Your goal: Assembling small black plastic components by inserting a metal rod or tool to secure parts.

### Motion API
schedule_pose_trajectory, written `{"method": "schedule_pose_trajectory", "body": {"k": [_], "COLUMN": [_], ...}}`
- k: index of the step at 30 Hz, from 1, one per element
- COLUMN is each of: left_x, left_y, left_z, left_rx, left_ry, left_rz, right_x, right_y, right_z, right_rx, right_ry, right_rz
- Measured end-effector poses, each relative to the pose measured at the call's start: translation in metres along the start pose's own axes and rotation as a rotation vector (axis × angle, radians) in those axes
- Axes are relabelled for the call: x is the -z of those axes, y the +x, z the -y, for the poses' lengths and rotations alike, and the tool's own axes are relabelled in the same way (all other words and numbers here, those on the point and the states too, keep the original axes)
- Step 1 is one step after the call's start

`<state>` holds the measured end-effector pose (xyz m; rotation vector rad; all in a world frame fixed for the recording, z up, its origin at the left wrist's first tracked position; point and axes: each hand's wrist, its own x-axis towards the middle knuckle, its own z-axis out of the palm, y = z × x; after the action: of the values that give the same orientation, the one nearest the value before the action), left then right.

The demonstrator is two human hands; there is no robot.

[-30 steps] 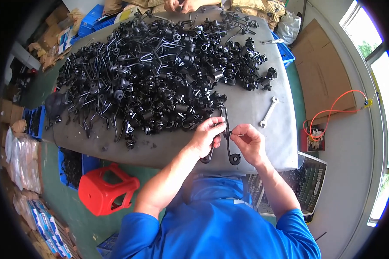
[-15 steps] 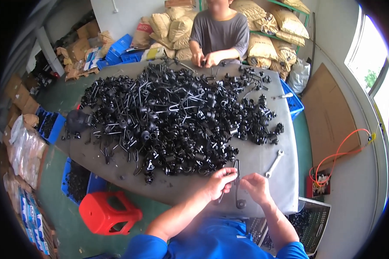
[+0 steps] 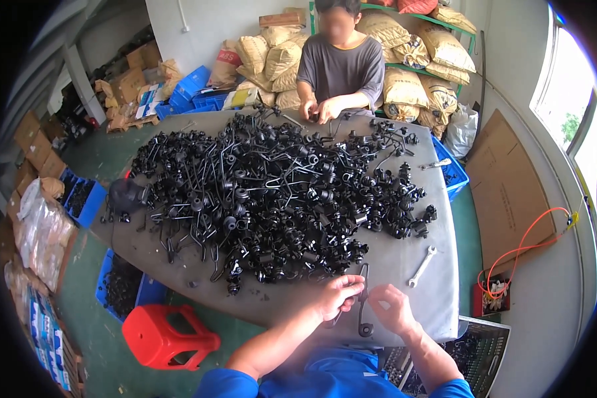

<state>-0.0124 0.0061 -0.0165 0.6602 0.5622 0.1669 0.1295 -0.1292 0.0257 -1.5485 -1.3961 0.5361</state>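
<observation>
A: What covers the bench [image 3: 434, 315]?
B: A broad heap of black parts [image 3: 272, 199]; the two hands work nearer, at its near right.
A: Their fingers?
B: The left hand [image 3: 339, 298] pinches a bent black rod [image 3: 361, 314]; the right hand [image 3: 392, 308] is just right of it, fingers curled close; blurred, so I cannot tell whether they grip anything.
A: And the rod?
B: It runs far to near past the left fingertips; a wrench [image 3: 422, 266] lies farther right; the rod's round eye [image 3: 366, 329] sits at its near end.
</observation>
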Motion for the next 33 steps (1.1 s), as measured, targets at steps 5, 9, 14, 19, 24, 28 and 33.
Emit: {"method": "schedule_pose_trajectory", "body": {"k": [5,9,14,19,24,28,33], "left_x": [0.0,-0.007,-0.009,-0.007,-0.012,-0.008,-0.015], "left_y": [-0.001,-0.003,-0.004,-0.006,-0.005,0.0,0.001], "left_z": [-0.001,-0.002,-0.004,-0.002,-0.008,-0.005,-0.006], "left_rx": [0.03,-0.04,-0.042,-0.033,-0.032,-0.018,0.007], "left_ry": [-0.016,0.091,0.091,0.051,0.053,0.058,0.07], "left_rz": [0.049,0.001,0.004,0.005,0.021,0.035,0.044], "right_x": [-0.002,0.004,0.003,-0.002,0.001,0.001,0.007], "right_y": [-0.004,0.007,-0.001,-0.011,-0.011,-0.009,-0.01], "right_z": [-0.004,0.005,-0.005,-0.006,0.0,0.001,0.001], "right_rx": [-0.138,-0.573,-0.459,0.012,-0.108,-0.186,-0.114], "right_ry": [0.107,0.428,0.465,-0.121,0.021,0.091,0.036], "right_rz": [-0.061,0.007,0.026,0.037,-0.09,-0.095,-0.109]}}
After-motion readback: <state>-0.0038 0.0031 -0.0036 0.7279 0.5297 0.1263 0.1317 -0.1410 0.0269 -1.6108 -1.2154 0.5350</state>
